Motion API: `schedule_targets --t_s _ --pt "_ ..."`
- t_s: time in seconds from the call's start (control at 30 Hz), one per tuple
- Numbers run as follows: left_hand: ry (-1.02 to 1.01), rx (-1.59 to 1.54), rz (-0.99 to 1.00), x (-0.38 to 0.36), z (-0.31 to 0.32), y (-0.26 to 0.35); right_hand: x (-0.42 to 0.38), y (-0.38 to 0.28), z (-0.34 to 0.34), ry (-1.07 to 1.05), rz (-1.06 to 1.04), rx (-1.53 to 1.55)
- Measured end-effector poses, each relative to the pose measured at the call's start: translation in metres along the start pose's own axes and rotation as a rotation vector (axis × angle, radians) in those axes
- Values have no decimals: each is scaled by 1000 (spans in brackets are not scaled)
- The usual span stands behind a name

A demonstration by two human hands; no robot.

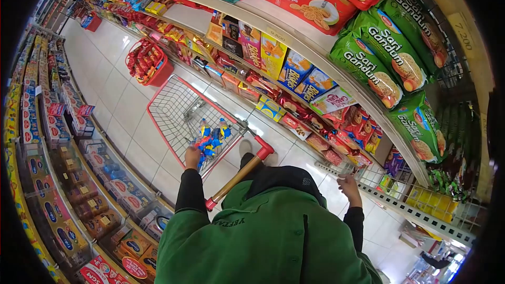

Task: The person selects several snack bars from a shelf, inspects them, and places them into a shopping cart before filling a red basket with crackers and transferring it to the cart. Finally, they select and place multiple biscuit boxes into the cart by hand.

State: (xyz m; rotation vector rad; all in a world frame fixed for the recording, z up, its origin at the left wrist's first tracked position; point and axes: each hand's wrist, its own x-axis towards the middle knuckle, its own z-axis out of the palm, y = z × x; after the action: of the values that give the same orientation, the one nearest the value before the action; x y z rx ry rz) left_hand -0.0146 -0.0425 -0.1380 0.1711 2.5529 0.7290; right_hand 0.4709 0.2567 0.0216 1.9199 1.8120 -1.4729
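My left hand [192, 158] is over the near left side of a wire shopping cart [163, 105], its fingers curled closed. Small blue packets with yellow and red parts [212, 138] lie in the cart right beside the fingertips. What the fingers hold, if anything, is too small to make out. Off to the right, my right hand [350, 186] is raised near a perforated metal shelf edge [400, 208], fingers loosely bent and apart, with nothing visible in them. The cart's handle [239, 173] runs between my arms, in front of my body.
A red basket [162, 73] full of red packets stands on the tiled floor beyond the cart. Biscuit shelves line the right, with green Sari Gandum bags [386, 55] and red Roma packs [307, 0]. Boxed goods [58, 215] fill the left shelves.
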Motion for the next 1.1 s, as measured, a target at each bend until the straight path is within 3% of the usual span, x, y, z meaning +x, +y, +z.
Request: schedule_targets --t_s 0.17,0.27,0.37,0.53,0.63,0.73,0.87,0.97,1.1 --pt "74 320 189 25 37 -9 -13 31 11 -20 149 33" --pt "-96 311 94 9 19 41 -19 58 15 -53 262 -10" --pt "-179 468 153 12 23 50 -27 78 17 -38 336 17" --pt "-265 809 277 17 35 51 -35 91 20 39 320 8" --pt "-221 688 264 35 50 32 -37 85 22 55 310 -9" --pt "-341 765 224 37 46 39 -36 84 26 44 278 -39" --pt "-272 796 279 43 46 42 -33 84 25 51 212 -163" --pt "-229 835 123 44 55 54 -39 77 13 22 231 -221" --pt "-51 762 111 34 60 55 -39 83 -6 63 203 -212"
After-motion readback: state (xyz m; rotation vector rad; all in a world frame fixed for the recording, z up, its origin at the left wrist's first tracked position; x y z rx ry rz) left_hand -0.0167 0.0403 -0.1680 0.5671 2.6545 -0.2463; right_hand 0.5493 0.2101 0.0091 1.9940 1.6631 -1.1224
